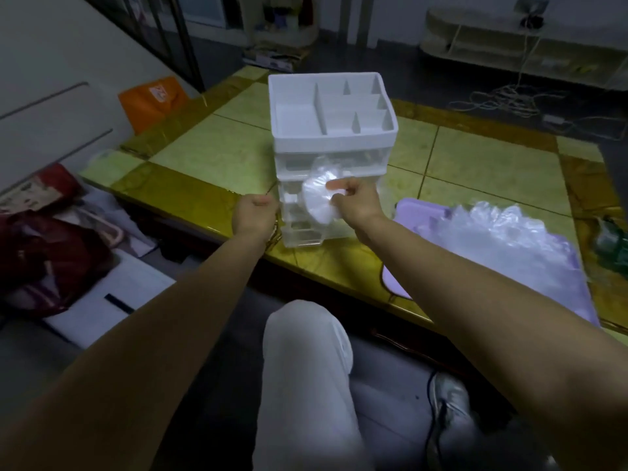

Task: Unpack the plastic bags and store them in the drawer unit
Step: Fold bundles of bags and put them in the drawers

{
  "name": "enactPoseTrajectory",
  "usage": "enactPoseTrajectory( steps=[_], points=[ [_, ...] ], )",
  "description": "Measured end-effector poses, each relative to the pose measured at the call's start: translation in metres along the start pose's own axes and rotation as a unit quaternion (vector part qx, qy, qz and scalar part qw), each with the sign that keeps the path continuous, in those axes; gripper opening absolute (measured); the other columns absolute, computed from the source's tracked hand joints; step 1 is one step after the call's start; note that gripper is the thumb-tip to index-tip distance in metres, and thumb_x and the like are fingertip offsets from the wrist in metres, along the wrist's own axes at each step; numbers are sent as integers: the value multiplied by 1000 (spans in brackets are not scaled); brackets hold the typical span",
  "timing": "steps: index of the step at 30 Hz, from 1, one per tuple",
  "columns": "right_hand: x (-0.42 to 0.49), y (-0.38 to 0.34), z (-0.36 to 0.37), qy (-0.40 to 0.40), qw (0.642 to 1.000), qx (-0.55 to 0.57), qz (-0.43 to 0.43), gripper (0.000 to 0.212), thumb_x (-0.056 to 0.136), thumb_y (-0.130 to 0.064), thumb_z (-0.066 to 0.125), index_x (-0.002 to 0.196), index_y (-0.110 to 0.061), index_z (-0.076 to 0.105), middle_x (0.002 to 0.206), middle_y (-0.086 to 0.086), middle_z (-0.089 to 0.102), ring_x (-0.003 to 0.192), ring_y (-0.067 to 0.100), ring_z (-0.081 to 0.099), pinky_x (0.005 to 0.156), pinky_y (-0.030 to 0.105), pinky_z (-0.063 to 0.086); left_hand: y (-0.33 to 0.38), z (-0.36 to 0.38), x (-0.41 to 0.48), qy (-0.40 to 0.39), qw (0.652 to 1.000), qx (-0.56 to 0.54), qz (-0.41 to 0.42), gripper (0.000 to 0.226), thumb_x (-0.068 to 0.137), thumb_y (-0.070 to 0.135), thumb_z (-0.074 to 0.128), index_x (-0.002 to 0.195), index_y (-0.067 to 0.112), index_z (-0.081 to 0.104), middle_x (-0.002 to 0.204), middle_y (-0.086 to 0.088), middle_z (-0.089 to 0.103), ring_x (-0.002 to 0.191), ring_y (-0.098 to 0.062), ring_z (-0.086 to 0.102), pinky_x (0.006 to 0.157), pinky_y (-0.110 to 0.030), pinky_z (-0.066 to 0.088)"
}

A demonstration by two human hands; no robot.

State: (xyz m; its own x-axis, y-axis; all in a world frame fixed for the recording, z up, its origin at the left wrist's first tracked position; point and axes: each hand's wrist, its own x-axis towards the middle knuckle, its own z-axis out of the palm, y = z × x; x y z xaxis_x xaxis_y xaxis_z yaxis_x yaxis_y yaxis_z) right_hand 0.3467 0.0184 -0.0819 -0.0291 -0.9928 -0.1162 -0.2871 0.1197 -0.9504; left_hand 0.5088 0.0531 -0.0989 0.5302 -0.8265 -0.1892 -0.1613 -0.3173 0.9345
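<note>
Plastic bags (503,232) lie heaped on a purple tray (414,209) on the tabletop (210,147), just to the right of the drawer unit (331,130). I sit facing the clear drawer unit with its white divided top. My right hand (356,202) pinches a folded, fan-shaped plastic bag (317,198) between thumb and fingers, held against the unit's drawer fronts. My left hand (255,214) is curled closed at the unit's left front edge; I cannot tell whether it grips anything.
</note>
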Motion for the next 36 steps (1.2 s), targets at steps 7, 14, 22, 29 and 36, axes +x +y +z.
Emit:
enactPoseTrajectory(
  steps=[7, 14, 22, 29, 36],
  points=[
    [12, 4, 35, -32, 986, -161, 14, 30, 84, 3, 49, 101, -15, 66, 120, 6, 64, 106, 25, 60, 92, 30, 49, -4, 2, 9, -80, 997, 9, -6, 12, 84, 13, 64, 94, 6, 67, 74, -3, 59, 70, -18, 54, 59, -24, 45],
    [20, 3, 36, -70, 953, -293, 17, 26, 86, -11, 57, 112, -5, 55, 111, 7, 59, 96, 22, 52, 76, 30, 43, -5, 8, 12, -65, 997, 29, -2, 23, 75, 12, 72, 94, 15, 60, 101, -8, 66, 93, -25, 64, 78, -34, 54],
    [15, 6, 38, -97, 925, -362, -56, 12, 83, -11, 57, 73, -13, 63, 87, 7, 64, 88, 26, 62, 73, 32, 49, 6, 4, -3, -5, 977, 106, 187, 24, 82, 8, 60, 103, 14, 69, 89, 3, 66, 82, -14, 60, 73, -24, 47],
    [10, 7, 15, -72, 965, -242, -75, 25, 89, -6, 49, 105, -12, 68, 107, 6, 69, 101, 23, 63, 87, 29, 49, 29, 23, -10, -119, 806, 522, 252, 29, 92, 13, 46, 111, 22, 67, 115, -5, 65, 103, -26, 61, 71, -30, 41],
    [-14, 22, -54, -6, 976, -152, -159, 30, 86, 0, 48, 106, -9, 68, 106, 5, 70, 98, 18, 63, 88, 28, 50, 46, 46, -29, -92, 796, 541, 256, 24, 91, 16, 46, 107, 13, 63, 116, -11, 59, 101, -32, 59, 70, -33, 40]
  ],
)
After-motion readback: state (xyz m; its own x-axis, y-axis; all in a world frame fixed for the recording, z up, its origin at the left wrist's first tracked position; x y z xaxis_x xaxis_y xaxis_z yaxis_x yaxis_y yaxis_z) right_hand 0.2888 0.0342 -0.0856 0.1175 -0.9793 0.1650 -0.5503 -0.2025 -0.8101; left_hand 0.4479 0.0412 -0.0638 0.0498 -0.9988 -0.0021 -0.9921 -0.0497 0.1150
